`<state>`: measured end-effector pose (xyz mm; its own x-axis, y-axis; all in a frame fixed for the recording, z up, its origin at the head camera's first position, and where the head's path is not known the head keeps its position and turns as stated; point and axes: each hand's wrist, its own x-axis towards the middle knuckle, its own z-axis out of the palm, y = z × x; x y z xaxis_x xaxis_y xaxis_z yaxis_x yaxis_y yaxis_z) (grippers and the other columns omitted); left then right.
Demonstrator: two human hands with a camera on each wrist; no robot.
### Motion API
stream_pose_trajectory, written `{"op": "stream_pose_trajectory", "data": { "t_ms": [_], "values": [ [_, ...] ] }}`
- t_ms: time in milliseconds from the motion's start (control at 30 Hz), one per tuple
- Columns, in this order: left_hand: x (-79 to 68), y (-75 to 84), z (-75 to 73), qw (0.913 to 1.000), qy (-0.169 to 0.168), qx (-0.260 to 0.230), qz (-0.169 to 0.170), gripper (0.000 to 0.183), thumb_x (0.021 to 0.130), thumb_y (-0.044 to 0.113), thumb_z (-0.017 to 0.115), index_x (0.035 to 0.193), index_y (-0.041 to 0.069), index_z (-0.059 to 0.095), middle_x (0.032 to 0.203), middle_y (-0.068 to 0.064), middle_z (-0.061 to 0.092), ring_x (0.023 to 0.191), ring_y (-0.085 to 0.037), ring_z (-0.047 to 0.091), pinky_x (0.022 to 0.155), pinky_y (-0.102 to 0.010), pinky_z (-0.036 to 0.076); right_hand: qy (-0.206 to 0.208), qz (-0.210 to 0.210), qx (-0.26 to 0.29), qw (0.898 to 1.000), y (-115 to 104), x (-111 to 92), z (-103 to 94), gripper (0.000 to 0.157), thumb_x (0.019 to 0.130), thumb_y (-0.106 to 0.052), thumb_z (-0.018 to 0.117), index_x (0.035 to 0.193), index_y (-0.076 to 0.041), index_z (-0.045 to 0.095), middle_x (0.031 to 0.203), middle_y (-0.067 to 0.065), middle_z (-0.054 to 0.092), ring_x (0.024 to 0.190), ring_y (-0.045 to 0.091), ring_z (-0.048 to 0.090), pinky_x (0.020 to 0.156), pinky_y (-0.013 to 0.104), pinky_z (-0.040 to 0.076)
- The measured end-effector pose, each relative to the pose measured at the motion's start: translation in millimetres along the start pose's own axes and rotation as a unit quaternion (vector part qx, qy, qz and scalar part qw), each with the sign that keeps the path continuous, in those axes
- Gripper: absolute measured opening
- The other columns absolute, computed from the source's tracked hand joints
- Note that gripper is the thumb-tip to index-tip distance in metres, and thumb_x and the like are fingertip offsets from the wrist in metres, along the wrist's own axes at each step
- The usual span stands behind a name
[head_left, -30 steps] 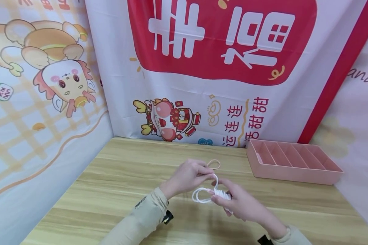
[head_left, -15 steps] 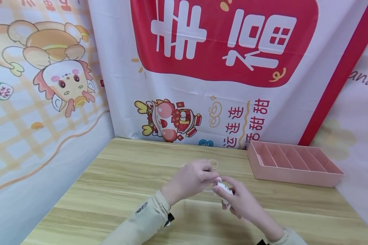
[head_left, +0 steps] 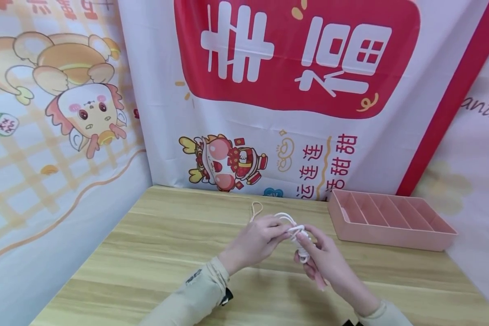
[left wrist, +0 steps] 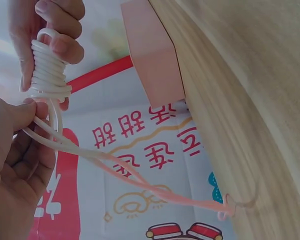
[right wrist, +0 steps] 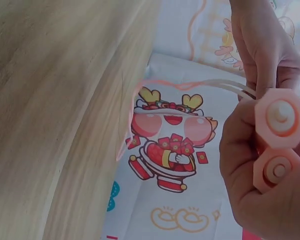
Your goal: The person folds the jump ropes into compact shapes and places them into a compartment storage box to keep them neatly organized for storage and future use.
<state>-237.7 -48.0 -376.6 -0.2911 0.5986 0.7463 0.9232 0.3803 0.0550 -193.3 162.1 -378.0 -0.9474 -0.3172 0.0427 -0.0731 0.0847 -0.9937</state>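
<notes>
White cord [left wrist: 48, 72] lies coiled in the curled grip of the right hand [head_left: 323, 257]; the left hand [head_left: 256, 241] pinches its trailing strands [left wrist: 72, 148] above the table [head_left: 146, 262].

The cord [left wrist: 50, 72] is white, turning pink further along; the octagonal pieces [right wrist: 263, 120] are pink with cream middles. The box [head_left: 391, 236] is pink, the sleeve [head_left: 183, 296] beige, the table [head_left: 146, 253] brown-grained, the left cloth [head_left: 24, 179] orange-checked on white.

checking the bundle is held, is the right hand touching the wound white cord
Touching. The left wrist view shows it plainly: the right hand has its fingers curled against the near end of the wound white cord.
</notes>
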Motion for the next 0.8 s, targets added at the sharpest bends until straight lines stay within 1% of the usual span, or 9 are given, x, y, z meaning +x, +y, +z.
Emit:
{"op": "stream_pose_trajectory", "data": {
  "t_ms": [133, 200, 267, 367, 533, 600, 700, 800],
  "values": [
    [-0.7, 0.9, 4.4, 0.9999, 0.008, 0.007, 0.01, 0.022, 0.09, 0.012, 0.074, 0.111, 0.007, 0.074, 0.096, -0.001, 0.069, 0.088, -0.011, 0.062, 0.08, -0.015, 0.048, 0.002, 0.001, 0.007, 1.0, -0.5, -0.9, 1.4, 0.043, 0.105, -0.037, 0.046, 0.138, -0.011, 0.041, 0.073, 0.017, 0.062, 0.04, 0.014, 0.046, 0.028, 0.026, 0.037],
    [-0.4, 1.8, 5.5, 0.9997, 0.013, 0.011, 0.016, 0.019, 0.09, 0.013, 0.074, 0.108, 0.007, 0.075, 0.093, -0.001, 0.069, 0.083, -0.01, 0.06, 0.075, -0.012, 0.047, 0.006, 0.008, 0.018, 1.0, -1.8, -1.6, 1.7, 0.044, 0.105, -0.037, 0.046, 0.14, -0.011, 0.04, 0.074, 0.017, 0.061, 0.041, 0.014, 0.046, 0.029, 0.025, 0.037],
    [-0.3, 2.7, 5.7, 0.9996, 0.018, 0.016, 0.017, 0.016, 0.09, 0.013, 0.074, 0.105, 0.007, 0.076, 0.091, -0.001, 0.069, 0.08, -0.01, 0.06, 0.072, -0.013, 0.047, 0.009, 0.017, 0.034, 0.999, -3.1, -2.3, 1.8, 0.044, 0.105, -0.038, 0.046, 0.139, -0.011, 0.04, 0.076, 0.018, 0.061, 0.042, 0.013, 0.045, 0.03, 0.024, 0.038],
    [0.1, 4.0, 4.8, 0.9991, 0.023, 0.028, 0.019, 0.013, 0.09, 0.014, 0.074, 0.1, 0.007, 0.076, 0.089, -0.001, 0.068, 0.078, -0.01, 0.059, 0.071, -0.013, 0.047, 0.011, 0.029, 0.053, 0.998, -4.6, -3.1, 1.4, 0.045, 0.104, -0.04, 0.047, 0.139, -0.011, 0.04, 0.078, 0.018, 0.06, 0.043, 0.012, 0.044, 0.032, 0.023, 0.038],
    [0.6, 6.5, 3.4, 0.9984, 0.024, 0.046, 0.02, 0.013, 0.091, 0.015, 0.073, 0.101, 0.008, 0.075, 0.09, 0.0, 0.067, 0.079, -0.01, 0.058, 0.071, -0.013, 0.046, 0.016, 0.052, 0.077, 0.996, -4.2, -3.1, 0.0, 0.047, 0.101, -0.043, 0.051, 0.137, -0.015, 0.042, 0.077, 0.015, 0.058, 0.043, 0.012, 0.042, 0.031, 0.024, 0.037],
    [0.5, 7.2, 3.3, 0.9985, 0.024, 0.046, 0.017, 0.013, 0.091, 0.014, 0.073, 0.101, 0.008, 0.075, 0.09, -0.001, 0.068, 0.08, -0.01, 0.058, 0.071, -0.012, 0.046, 0.014, 0.057, 0.087, 0.994, -4.1, -2.8, -0.8, 0.049, 0.101, -0.044, 0.053, 0.137, -0.014, 0.042, 0.077, 0.014, 0.058, 0.042, 0.012, 0.041, 0.032, 0.024, 0.036],
    [0.6, 7.7, 3.4, 0.9987, 0.025, 0.043, 0.015, 0.013, 0.09, 0.014, 0.073, 0.101, 0.008, 0.075, 0.09, -0.001, 0.068, 0.08, -0.01, 0.058, 0.071, -0.012, 0.046, 0.002, 0.057, 0.107, 0.993, -4.6, -2.4, -2.2, 0.052, 0.101, -0.043, 0.053, 0.138, -0.009, 0.041, 0.077, 0.014, 0.058, 0.043, 0.011, 0.04, 0.034, 0.023, 0.036],
    [1.3, 8.0, 3.0, 0.9987, 0.029, 0.04, 0.017, 0.012, 0.09, 0.014, 0.074, 0.1, 0.008, 0.076, 0.09, -0.001, 0.068, 0.08, -0.01, 0.058, 0.071, -0.011, 0.045, -0.011, 0.051, 0.133, 0.99, -5.6, -2.3, -3.3, 0.051, 0.102, -0.041, 0.052, 0.137, -0.005, 0.04, 0.077, 0.013, 0.058, 0.044, 0.011, 0.04, 0.037, 0.023, 0.036]
  ]
}}
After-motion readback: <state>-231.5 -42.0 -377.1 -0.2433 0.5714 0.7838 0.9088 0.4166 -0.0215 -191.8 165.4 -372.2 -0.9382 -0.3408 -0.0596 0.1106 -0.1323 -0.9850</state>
